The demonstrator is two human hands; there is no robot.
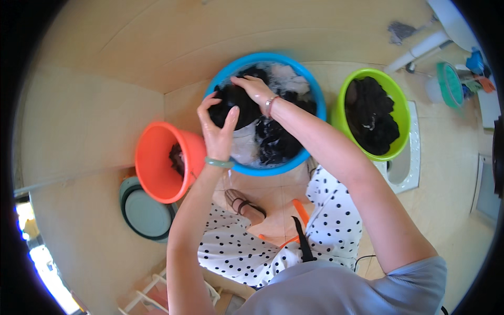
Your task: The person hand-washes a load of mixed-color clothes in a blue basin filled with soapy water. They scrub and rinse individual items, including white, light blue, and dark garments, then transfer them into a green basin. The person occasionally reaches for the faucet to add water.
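Between my hands is a wet, bunched black garment (234, 103), rounded like a ball; its exact kind I cannot make out. My left hand (214, 125) cups its left and near side, thumb and fingers curved around it. From the upper right my right hand (255, 92) grips the same bundle, its fingertips partly hidden. Both hands are over the left part of a round blue basin (319, 102) of sudsy water. Soaking in the basin are more black clothes (281, 140), a pale garment (243, 146) and a whitish one (289, 79) at the far side.
Left of the basin stands an orange bucket (149, 170) with dark cloth inside, beside a grey-green basin (142, 214). To the right, a lime-green bucket (403, 123) full of dark clothes stands by a white squat toilet (412, 168). Walls (210, 31) border the far and left sides.
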